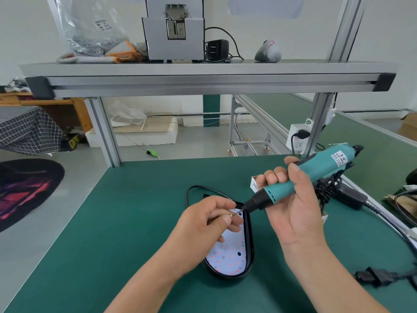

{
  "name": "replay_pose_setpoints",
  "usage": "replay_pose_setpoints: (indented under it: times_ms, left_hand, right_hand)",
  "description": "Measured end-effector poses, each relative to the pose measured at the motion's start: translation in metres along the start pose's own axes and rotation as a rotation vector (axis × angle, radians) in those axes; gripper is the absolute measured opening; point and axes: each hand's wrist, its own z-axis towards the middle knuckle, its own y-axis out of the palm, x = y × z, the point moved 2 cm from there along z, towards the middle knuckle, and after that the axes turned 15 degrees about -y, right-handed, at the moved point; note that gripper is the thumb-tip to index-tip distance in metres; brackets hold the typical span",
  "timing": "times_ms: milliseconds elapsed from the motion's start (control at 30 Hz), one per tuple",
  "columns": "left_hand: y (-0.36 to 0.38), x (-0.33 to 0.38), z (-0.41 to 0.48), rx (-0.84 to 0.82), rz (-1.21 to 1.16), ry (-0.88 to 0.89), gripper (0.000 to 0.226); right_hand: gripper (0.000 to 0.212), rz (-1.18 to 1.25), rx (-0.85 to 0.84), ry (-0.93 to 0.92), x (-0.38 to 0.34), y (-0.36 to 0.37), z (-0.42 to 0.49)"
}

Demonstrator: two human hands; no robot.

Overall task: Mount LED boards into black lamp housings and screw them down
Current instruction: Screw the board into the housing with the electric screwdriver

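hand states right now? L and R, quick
left hand: closed, pinching what looks like a small screw at the driver's tip.
right hand: closed, gripping the electric screwdriver.

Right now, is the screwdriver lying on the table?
No, the right hand holds the screwdriver, its tip over the housing.

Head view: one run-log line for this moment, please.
left hand: pinches screw at bit tip | right hand: grips screwdriver | LED board: lying in housing
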Motion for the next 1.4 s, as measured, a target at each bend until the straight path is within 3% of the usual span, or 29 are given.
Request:
replay_pose_setpoints:
  times_ms: [300, 533, 1067, 1400]
  left_hand:
    - [0.0008, -0.0019, 0.0002, 0.0, 0.024, 0.01, 0.027]
    - [0.0011, -0.0035, 0.0012, 0.005, 0.036, 0.002, 0.026]
    - [0.0025, -0.0077, 0.001, 0.088, 0.137, -0.01, 0.03]
    - [0.0044, -0.0018, -0.0071, 0.101, 0.258, 0.011, 0.042]
  right_hand:
    - [0.024, 0.002, -0.009, 0.003, -0.0006, -0.0017, 0.0]
    - [0.007, -0.016, -0.015, 0.001, -0.0003, -0.0008, -0.0021]
    - [0.013, -0.083, -0.059, 0.006, 0.0031, -0.0005, -0.0042]
    - [0.009, -0.071, 0.022, 0.007, 0.0064, -0.0047, -0.0059]
